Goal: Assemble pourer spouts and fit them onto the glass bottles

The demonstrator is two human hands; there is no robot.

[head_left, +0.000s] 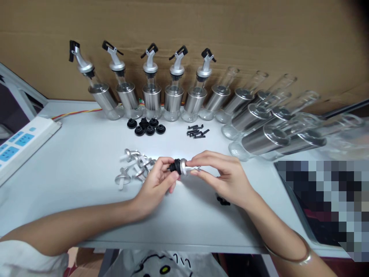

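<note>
Over the middle of the table, my left hand (pixel 160 177) grips a ribbed black rubber stopper (pixel 175 166) between thumb and fingers. My right hand (pixel 223 173) pinches the silver pourer spout (pixel 184 167), whose round flange sits against the stopper. The two parts lie in one line, roughly level. Several loose silver pourer spouts (pixel 122 179) are piled beside my left hand, which hides some of them. Farther back lie several black stoppers (pixel 150 130) and a small heap of black lever pieces (pixel 197 131). Some black parts (pixel 223 200) lie partly hidden under my right wrist.
Along the cardboard backing (pixel 184 23) stand several glass bottles with steel sleeves (pixel 152 98) and fitted pourers. More bottles without pourers (pixel 265 134) crowd the right side. A white power strip (pixel 24 142) lies at left; a dark flat device (pixel 305 215), partly pixelated, is at right.
</note>
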